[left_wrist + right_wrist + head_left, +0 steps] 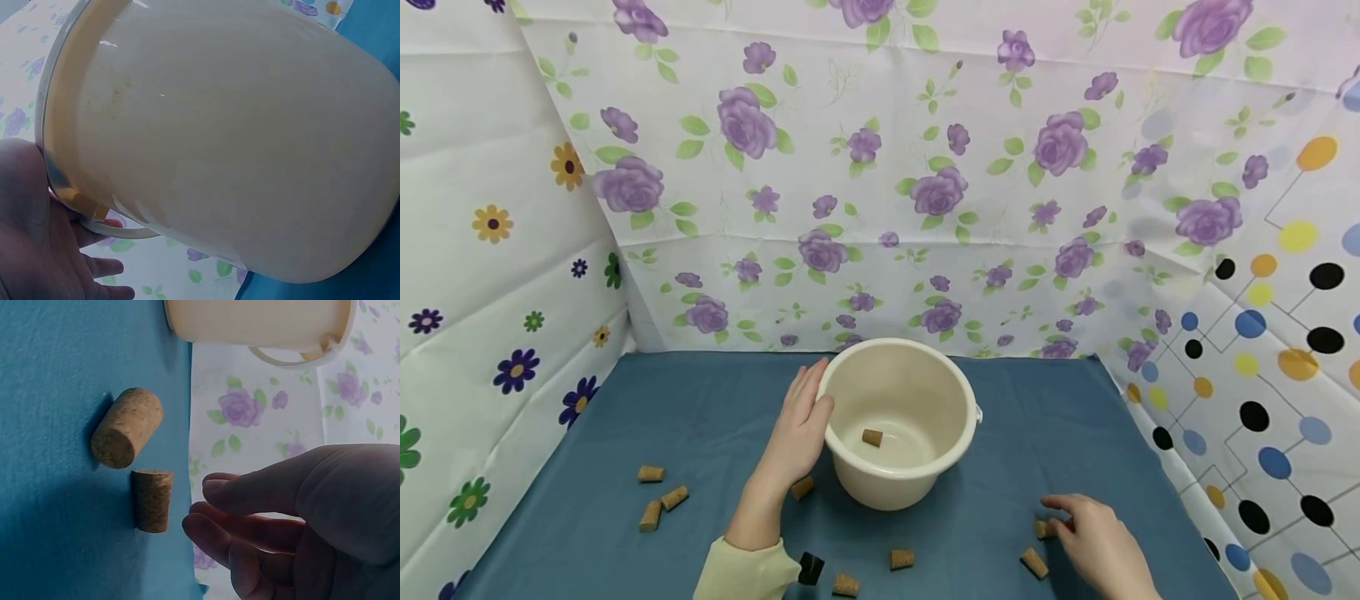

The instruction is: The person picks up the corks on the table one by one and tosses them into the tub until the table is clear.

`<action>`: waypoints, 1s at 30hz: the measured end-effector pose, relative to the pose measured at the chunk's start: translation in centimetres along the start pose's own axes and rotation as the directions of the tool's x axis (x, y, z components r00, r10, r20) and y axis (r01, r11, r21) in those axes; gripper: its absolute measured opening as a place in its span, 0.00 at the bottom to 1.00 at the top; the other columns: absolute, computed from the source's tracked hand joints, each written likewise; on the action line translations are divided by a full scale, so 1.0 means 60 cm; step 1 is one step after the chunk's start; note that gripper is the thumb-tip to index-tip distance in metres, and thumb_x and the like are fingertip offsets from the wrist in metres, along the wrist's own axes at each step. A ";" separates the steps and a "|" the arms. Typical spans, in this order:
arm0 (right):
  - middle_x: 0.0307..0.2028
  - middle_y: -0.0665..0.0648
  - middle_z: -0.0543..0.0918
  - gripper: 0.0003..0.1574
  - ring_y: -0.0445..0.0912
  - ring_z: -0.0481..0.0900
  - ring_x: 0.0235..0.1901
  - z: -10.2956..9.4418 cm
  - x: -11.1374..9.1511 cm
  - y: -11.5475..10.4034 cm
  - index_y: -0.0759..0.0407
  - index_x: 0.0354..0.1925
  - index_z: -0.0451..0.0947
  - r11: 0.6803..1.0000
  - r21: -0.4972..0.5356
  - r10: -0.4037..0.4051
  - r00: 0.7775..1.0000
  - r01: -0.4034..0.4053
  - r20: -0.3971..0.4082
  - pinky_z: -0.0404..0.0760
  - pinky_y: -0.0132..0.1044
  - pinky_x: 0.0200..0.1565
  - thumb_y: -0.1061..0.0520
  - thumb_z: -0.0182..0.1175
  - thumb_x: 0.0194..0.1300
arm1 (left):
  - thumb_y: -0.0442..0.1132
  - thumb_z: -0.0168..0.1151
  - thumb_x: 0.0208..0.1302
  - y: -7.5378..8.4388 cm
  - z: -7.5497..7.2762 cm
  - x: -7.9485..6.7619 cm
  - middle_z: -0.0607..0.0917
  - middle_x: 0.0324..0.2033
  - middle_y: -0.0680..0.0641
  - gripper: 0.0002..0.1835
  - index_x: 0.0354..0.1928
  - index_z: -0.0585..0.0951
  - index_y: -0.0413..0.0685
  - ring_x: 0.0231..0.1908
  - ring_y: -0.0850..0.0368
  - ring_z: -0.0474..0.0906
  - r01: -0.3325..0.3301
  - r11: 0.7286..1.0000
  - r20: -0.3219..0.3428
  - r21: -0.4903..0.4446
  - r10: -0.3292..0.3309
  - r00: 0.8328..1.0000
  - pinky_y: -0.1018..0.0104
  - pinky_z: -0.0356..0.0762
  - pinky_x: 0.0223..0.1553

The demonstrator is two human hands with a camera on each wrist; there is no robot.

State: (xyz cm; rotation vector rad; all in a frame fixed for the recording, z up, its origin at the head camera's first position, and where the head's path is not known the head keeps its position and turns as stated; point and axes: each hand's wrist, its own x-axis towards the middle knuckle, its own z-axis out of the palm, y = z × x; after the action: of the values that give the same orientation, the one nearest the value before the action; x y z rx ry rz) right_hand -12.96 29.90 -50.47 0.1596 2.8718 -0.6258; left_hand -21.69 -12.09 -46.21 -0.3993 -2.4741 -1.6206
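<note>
Toward the worktop's (1052, 417) right edge, the right hand (1101, 537), thumb and fingers narrowly parted, hovers beside two corks (127, 428); midway between side edges, the straight-fingered left hand (795, 433) touches a cream bucket (883, 492) (one cork (872, 437) inside).

Open above; bucket wall (886, 492) around

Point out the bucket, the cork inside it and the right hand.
Bucket (886, 490), head view, on its outer front wall.
Cork inside the bucket (872, 437), head view, on its side.
Right hand (1097, 537), head view, on its back.
</note>
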 end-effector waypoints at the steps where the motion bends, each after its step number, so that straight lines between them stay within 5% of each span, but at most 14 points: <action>1: 0.42 0.53 0.87 0.16 0.42 0.82 0.29 0.001 0.001 0.002 0.59 0.55 0.89 1.000 -0.001 0.005 1.000 -0.005 0.006 0.82 0.44 0.29 0.61 0.71 0.69 | 0.41 0.44 0.85 0.000 0.000 0.000 0.57 0.83 0.41 0.32 0.85 0.58 0.42 0.84 0.41 0.37 -0.002 1.000 0.000 0.000 0.002 1.000 0.31 0.37 0.79; 10: 0.44 0.56 0.88 0.25 0.47 0.86 0.32 0.009 0.003 0.008 0.58 0.53 0.90 1.000 -0.002 0.031 0.999 -0.031 0.040 0.86 0.50 0.32 0.44 0.76 0.66 | 0.41 0.44 0.85 -0.001 0.001 0.000 0.57 0.83 0.42 0.32 0.85 0.57 0.43 0.84 0.42 0.37 0.002 1.000 0.001 0.000 -0.002 1.000 0.31 0.37 0.79; 23: 0.43 0.55 0.89 0.24 0.47 0.87 0.36 0.019 0.009 0.014 0.62 0.53 0.89 0.998 -0.013 0.054 0.992 -0.053 0.113 0.87 0.52 0.38 0.46 0.73 0.69 | 0.42 0.44 0.86 -0.001 0.001 -0.001 0.57 0.83 0.42 0.32 0.85 0.58 0.43 0.84 0.42 0.37 0.006 1.000 0.005 0.006 -0.006 1.000 0.30 0.38 0.79; 30: 0.41 0.53 0.88 0.17 0.47 0.86 0.35 0.024 0.014 0.019 0.62 0.52 0.89 0.999 -0.021 0.042 0.992 -0.039 0.117 0.87 0.49 0.37 0.57 0.73 0.68 | 0.41 0.44 0.85 0.001 0.000 -0.001 0.57 0.83 0.42 0.32 0.85 0.58 0.44 0.84 0.42 0.37 0.006 1.000 0.001 0.003 -0.006 1.000 0.31 0.38 0.79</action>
State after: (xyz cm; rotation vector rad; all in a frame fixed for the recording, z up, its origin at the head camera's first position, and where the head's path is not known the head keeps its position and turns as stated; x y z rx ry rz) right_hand -13.38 30.40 -52.37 0.1720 2.7539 -0.5802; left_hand -21.64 -12.07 -46.15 -0.3929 -2.4806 -1.6197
